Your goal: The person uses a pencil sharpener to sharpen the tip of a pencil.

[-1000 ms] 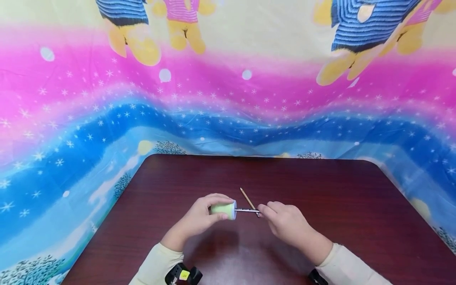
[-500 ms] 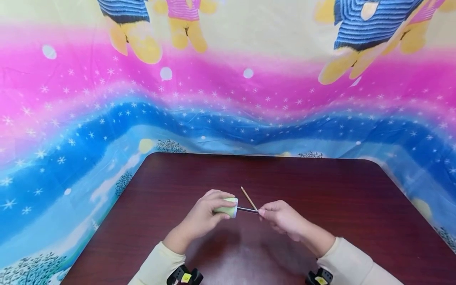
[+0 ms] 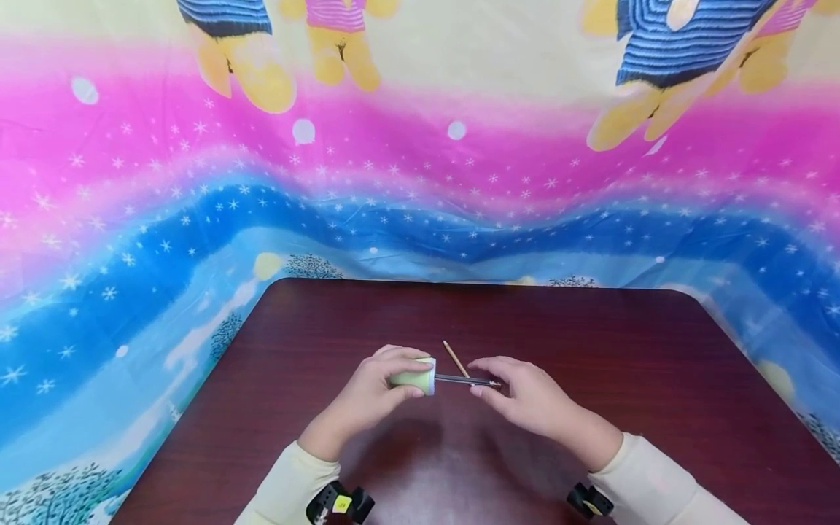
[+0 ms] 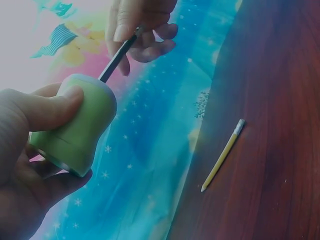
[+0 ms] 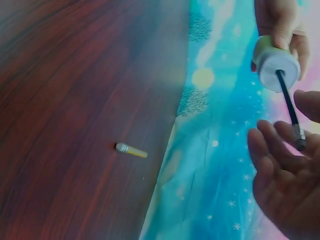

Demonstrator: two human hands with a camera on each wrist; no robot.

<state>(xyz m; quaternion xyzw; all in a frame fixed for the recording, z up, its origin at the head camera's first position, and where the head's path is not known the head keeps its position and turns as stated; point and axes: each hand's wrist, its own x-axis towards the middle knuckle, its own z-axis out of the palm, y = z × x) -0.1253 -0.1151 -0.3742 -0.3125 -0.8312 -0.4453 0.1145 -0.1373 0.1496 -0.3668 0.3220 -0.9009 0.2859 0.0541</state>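
Note:
My left hand (image 3: 369, 390) grips a small green pencil sharpener (image 3: 412, 379) with a pale end face, held above the table on its side. A dark pencil (image 3: 454, 378) sticks out of the hole in that face, its tip hidden inside. Around the pencil's free end, my right hand (image 3: 534, 397) has its thumb and fingers spread apart; in the right wrist view the eraser end (image 5: 300, 144) shows between them, not pinched. A yellow pencil (image 3: 455, 357) lies on the table behind the dark one.
The dark red-brown table (image 3: 558, 328) has rounded far corners. Behind it and along its sides hangs a printed cloth (image 3: 420, 175) with snowflakes and cartoon figures. A black wrist camera (image 3: 340, 503) sits on each sleeve.
My right hand pinched the dark pencil's end; now its fingers have parted and let go, and more of the pencil shows. The left hand keeps its hold on the sharpener.

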